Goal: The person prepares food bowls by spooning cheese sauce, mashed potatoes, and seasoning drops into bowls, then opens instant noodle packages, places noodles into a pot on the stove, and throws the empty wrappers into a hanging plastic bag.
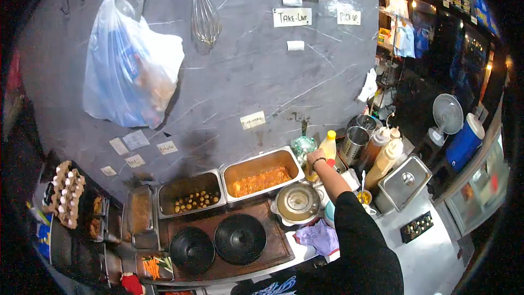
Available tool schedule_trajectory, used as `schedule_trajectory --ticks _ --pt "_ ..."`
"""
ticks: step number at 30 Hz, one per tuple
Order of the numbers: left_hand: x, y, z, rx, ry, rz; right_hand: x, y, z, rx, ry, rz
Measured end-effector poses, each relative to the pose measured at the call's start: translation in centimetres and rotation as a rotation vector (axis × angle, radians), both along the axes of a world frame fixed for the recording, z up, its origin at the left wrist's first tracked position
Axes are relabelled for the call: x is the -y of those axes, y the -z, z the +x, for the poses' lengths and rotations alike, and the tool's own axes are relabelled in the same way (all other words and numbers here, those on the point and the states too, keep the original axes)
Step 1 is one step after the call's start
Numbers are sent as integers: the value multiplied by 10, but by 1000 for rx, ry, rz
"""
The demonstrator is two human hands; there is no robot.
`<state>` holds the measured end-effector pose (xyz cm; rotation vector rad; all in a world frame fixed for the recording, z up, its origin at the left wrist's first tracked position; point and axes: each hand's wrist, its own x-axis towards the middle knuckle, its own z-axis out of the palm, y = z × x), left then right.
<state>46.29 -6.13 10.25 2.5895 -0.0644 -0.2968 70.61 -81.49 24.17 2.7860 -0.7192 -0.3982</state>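
Note:
My right hand reaches out to the back of the counter, its fingers curled closed. What they hold is mostly hidden; a small amber-brown container shows just below them. Right beside the hand stands a yellow bottle. A green-tinted clear round thing lies behind it, against the wall. Nearer to me, under the forearm's left side, is a round pot with a lid. My left hand is out of view.
Metal pans hold orange-red food and small round balls. Two black bowls sit on a brown board. Squeeze bottles, a lidded steel container and a purple cloth are nearby. A plastic bag hangs left.

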Motion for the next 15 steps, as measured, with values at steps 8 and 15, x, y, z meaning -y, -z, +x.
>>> schedule_trajectory --ticks 8,15 --pt "155 -225 47 -143 116 -358 -27 -65 -51 143 -57 95" --pt "273 -248 79 68 641 -312 -115 -186 -146 338 -690 -95"
